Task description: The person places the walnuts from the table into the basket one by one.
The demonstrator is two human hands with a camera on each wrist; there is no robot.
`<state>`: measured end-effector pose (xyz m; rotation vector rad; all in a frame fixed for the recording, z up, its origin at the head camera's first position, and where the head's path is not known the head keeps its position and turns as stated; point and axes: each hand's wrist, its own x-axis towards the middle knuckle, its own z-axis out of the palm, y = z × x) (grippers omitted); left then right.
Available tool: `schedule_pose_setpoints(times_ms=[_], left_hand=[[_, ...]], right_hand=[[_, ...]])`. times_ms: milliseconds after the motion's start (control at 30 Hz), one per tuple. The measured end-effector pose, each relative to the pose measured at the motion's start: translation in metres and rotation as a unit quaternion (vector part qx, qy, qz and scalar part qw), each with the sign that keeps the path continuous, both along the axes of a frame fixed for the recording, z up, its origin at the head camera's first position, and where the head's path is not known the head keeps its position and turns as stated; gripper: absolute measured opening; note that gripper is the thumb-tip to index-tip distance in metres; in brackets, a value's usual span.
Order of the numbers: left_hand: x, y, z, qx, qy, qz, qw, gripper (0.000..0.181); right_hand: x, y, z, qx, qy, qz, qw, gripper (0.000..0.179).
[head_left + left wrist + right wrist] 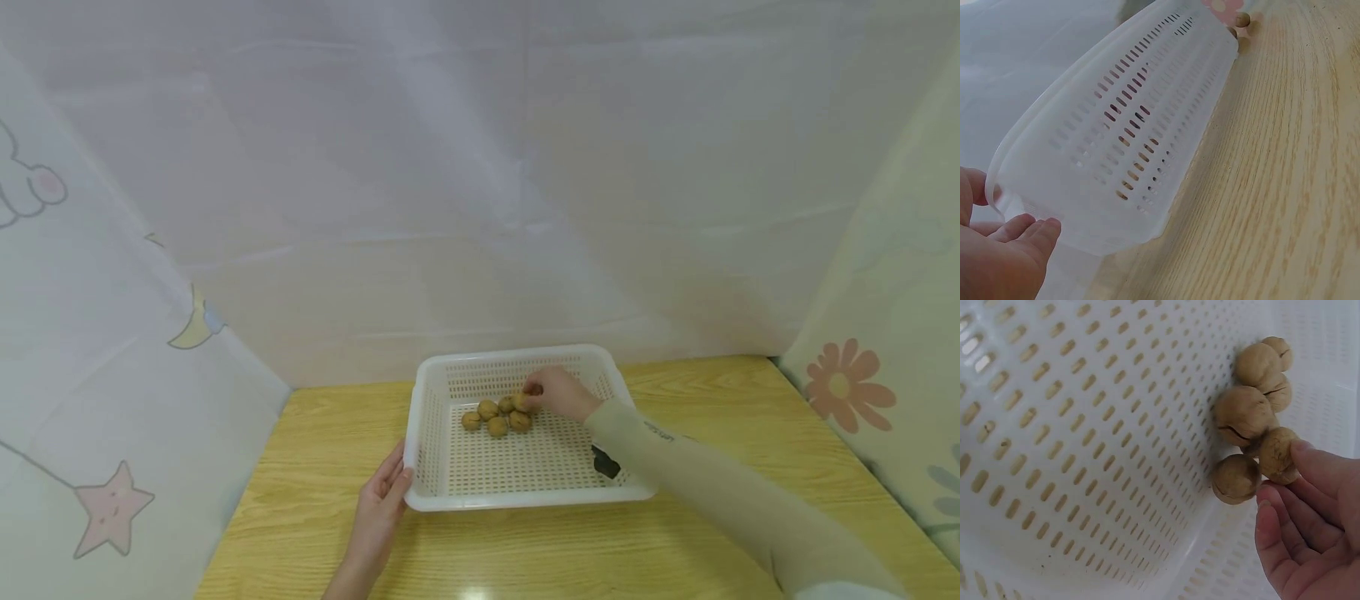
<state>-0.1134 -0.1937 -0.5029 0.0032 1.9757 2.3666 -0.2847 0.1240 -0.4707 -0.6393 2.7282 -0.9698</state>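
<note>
White plastic basket (525, 502) is gripped at one end by L hand (377, 504) while R hand (564, 394), inside, pinches one walnut (1277, 455), w/ other walnuts (1241, 412) just beside the pinch, so light, steady pressure should avoid nudging them.

Right of your left hand (377, 497) sits a white rectangular plastic basket (525, 502). Inside lie round brown walnuts (497, 427), left of your right hand (561, 392).

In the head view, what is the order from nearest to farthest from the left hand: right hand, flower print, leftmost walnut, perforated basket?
1. Perforated basket: left hand grips its left end.
2. Leftmost walnut: inside the basket.
3. Right hand: in the basket, right of that walnut.
4. Flower print: far right.
</note>
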Motion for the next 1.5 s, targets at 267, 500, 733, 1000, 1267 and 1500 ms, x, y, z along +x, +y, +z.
schedule_pose_setpoints(times_ms=[267, 500, 733, 1000, 1267, 1500], left_hand=[[0.0, -0.001, -0.001, 0.003, 0.005, 0.0, 1.0, 0.061], [0.0, -0.001, -0.001, 0.0, 0.007, -0.002, 1.0, 0.061], [0.0, 0.0, 0.001, -0.006, -0.003, -0.001, 1.0, 0.061], [0.0, 0.001, 0.002, -0.003, -0.004, 0.002, 1.0, 0.061], [0.0, 0.001, 0.001, -0.003, -0.002, -0.002, 1.0, 0.061], [0.0, 0.0, 0.0, 0.0, 0.007, -0.004, 1.0, 0.061]], right_hand=[[-0.003, -0.008, -0.005, 0.023, 0.025, -0.002, 0.9994, 0.016], [0.002, -0.015, -0.003, 0.035, 0.019, 0.015, 0.9991, 0.016], [-0.001, -0.012, -0.006, 0.035, 0.017, 0.023, 0.999, 0.012], [-0.005, -0.004, -0.004, 0.017, -0.008, 0.023, 0.9995, 0.018], [0.001, 0.014, 0.023, -0.003, -0.004, 0.031, 0.9995, 0.022], [0.01, 0.036, 0.05, -0.008, 0.022, 0.024, 0.9994, 0.028]])
